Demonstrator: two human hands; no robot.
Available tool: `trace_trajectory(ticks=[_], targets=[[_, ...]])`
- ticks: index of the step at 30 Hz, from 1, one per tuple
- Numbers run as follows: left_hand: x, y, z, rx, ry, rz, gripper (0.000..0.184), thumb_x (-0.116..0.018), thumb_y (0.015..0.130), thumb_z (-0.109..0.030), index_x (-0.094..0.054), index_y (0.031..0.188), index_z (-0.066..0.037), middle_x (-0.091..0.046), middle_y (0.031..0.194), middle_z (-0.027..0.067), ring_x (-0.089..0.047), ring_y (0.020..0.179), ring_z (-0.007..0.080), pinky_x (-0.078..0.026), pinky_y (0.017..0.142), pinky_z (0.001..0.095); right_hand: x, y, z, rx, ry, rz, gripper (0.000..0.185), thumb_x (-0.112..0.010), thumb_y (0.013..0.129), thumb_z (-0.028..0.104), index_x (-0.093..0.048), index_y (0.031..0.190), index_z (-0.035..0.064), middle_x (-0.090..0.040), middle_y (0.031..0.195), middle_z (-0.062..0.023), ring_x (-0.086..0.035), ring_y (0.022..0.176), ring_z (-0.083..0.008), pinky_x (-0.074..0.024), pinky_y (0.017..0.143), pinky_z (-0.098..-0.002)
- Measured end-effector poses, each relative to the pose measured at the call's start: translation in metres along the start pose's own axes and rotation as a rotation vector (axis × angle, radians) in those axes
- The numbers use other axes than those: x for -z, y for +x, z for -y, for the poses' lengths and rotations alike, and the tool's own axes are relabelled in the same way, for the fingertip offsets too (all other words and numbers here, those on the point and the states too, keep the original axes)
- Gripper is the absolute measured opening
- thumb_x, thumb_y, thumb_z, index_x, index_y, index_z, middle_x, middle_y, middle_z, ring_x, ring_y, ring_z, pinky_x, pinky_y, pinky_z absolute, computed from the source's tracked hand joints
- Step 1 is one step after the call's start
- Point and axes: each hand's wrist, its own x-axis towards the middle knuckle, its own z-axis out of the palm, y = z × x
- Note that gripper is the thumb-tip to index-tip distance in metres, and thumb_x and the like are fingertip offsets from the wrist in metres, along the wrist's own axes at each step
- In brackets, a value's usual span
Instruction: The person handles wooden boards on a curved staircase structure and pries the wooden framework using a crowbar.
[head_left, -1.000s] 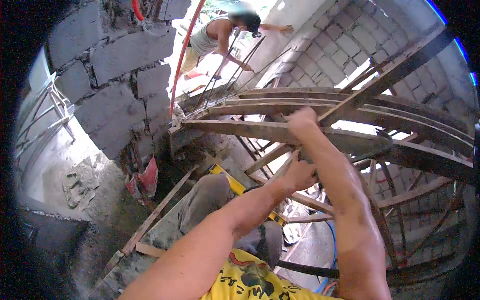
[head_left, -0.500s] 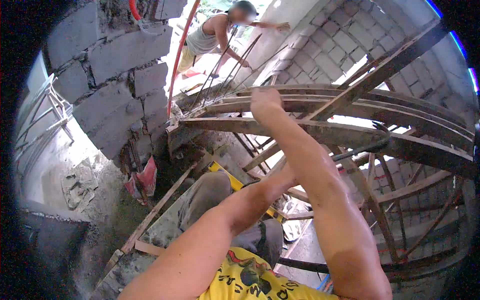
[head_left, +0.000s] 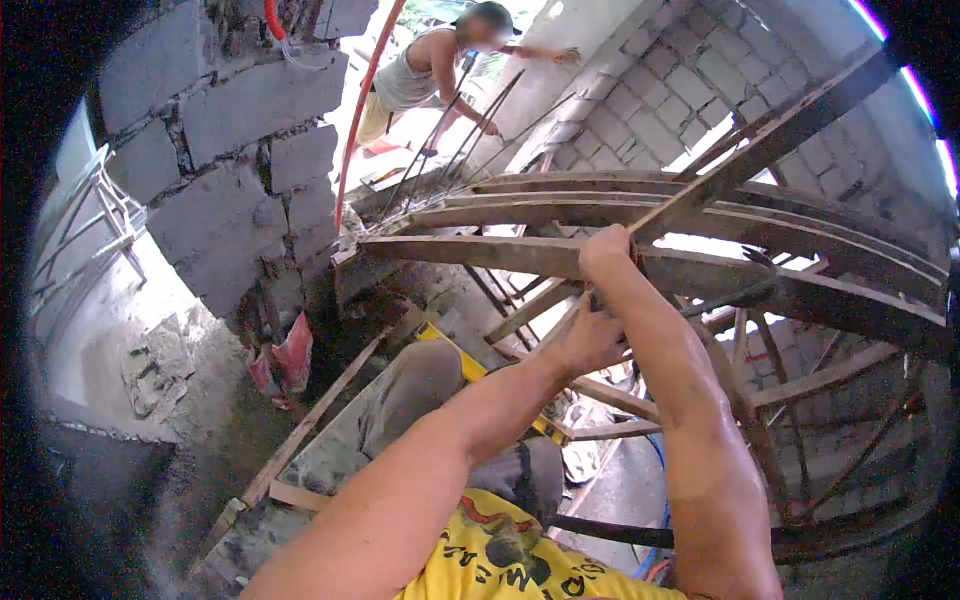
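My right hand is closed in a fist at the near curved wooden beam, close to the lower end of a slanting timber. Just below it, my left hand is closed around something dark, mostly hidden by the fingers and the right forearm. What the right fist holds cannot be made out. A dark metal bar with a forked, hooked end lies against the same beam, right of my hands.
Several more curved beams run behind. A yellow spirit level lies beside my knee. A block wall with a red hose stands at left. Another person is beyond upright steel rods. Red-and-white sacking hangs below the wall.
My right fist has come down and to the right, from above the beams to the near beam. My left hand has moved up slightly and now shows beside the right forearm.
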Motion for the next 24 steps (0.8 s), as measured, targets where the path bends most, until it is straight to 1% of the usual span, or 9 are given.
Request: trace_trajectory(ticks=[4,6,12,14,18,20,22,23,24], targets=[[0.022,-0.001,-0.034,-0.043,-0.098,-0.118,0.052,-0.059,0.089,-0.043,-0.05,0.136,-0.023,-0.063,0.128,0.01,-0.056,0.122,0.0311,-0.014,0.105,0.0725,0.02,-0.002,0.016,-0.068,0.039,-0.022,0.031,-0.058,0.088,0.025,-0.074,0.112,0.0157,-0.072,0.115,-0.0058,-0.07,0.103,-0.0209,-0.0552,0.083,-0.0361],[0.063,0.001,-0.084,0.207,-1.131,-0.077,0.054,-0.066,0.094,-0.033,-0.041,0.135,-0.011,-0.047,0.135,0.0079,-0.044,0.125,0.0161,-0.036,0.108,0.0356,0.016,0.007,0.025,0.071,0.053,-0.159,0.029,-0.058,0.088,0.024,-0.074,0.109,0.0132,-0.073,0.112,-0.0064,-0.072,0.098,-0.0212,-0.0564,0.08,-0.0359],[0.05,0.003,-0.07,0.04,-0.601,-0.066,0.047,-0.064,0.092,-0.032,-0.047,0.131,-0.012,-0.051,0.132,0.0122,-0.048,0.123,0.0202,-0.031,0.108,0.0435,0.073,-0.001,0.06,0.086,0.324,-0.333,0.025,-0.056,0.091,0.023,-0.074,0.103,0.0102,-0.073,0.105,-0.0108,-0.072,0.097,-0.0244,-0.0552,0.084,-0.0387],[0.042,0.002,-0.064,0.021,-0.538,-0.071,0.044,-0.063,0.092,-0.032,-0.049,0.129,-0.012,-0.052,0.131,0.0139,-0.049,0.123,0.0219,-0.029,0.108,0.0466,0.088,0.0,0.071,0.073,0.381,-0.478,0.025,-0.056,0.091,0.021,-0.072,0.105,0.009,-0.073,0.106,-0.013,-0.071,0.099,-0.0263,-0.0546,0.085,-0.039],[0.038,-0.002,-0.055,0.012,-0.462,-0.081,0.04,-0.062,0.091,-0.031,-0.054,0.126,-0.013,-0.055,0.129,0.0174,-0.052,0.121,0.0252,-0.025,0.108,0.0529,0.098,0.008,0.079,0.1,0.411,-0.492,0.026,-0.055,0.092,0.02,-0.072,0.108,0.0076,-0.072,0.109,-0.0137,-0.07,0.101,-0.0275,-0.0556,0.083,-0.0411],[0.032,-0.003,-0.048,0.009,-0.43,-0.085,0.038,-0.061,0.09,-0.03,-0.056,0.124,-0.013,-0.057,0.127,0.0191,-0.054,0.121,0.0268,-0.023,0.109,0.0561,0.097,-0.002,0.064,-0.002,0.477,-0.296,0.028,-0.056,0.092,0.021,-0.071,0.113,0.0095,-0.071,0.114,-0.0116,-0.069,0.105,-0.0267,-0.0568,0.081,-0.042],[0.026,-0.003,-0.037,0.01,-0.413,-0.081,0.037,-0.06,0.089,-0.03,-0.059,0.122,-0.013,-0.058,0.126,0.0209,-0.055,0.12,0.0285,-0.021,0.109,0.0592,0.073,-0.02,0.035,0.175,0.058,-0.157,0.03,-0.058,0.092,0.022,-0.07,0.117,0.0121,-0.071,0.117,-0.008,-0.068,0.107,-0.024,-0.0576,0.078,-0.0405],[0.02,-0.004,-0.029,0.012,-0.41,-0.087,0.036,-0.059,0.089,-0.03,-0.06,0.121,-0.014,-0.059,0.126,0.0217,-0.056,0.12,0.0293,-0.02,0.109,0.0608,0.057,-0.019,0.024,0.059,0.131,-0.098,0.032,-0.06,0.091,0.024,-0.07,0.119,0.0139,-0.07,0.119,-0.0053,-0.067,0.109,-0.0225,-0.0563,0.082,-0.0364],[0.013,-0.007,-0.021,0.011,-0.423,-0.1,0.035,-0.059,0.089,-0.029,-0.061,0.12,-0.014,-0.06,0.125,0.0226,-0.056,0.12,0.0301,-0.019,0.109,0.0624,0.042,-0.023,0.011,0.137,0.039,-0.072,0.032,-0.06,0.09,0.026,-0.071,0.117,0.0139,-0.07,0.118,-0.0062,-0.067,0.108,-0.0231,-0.0547,0.085,-0.0362]])
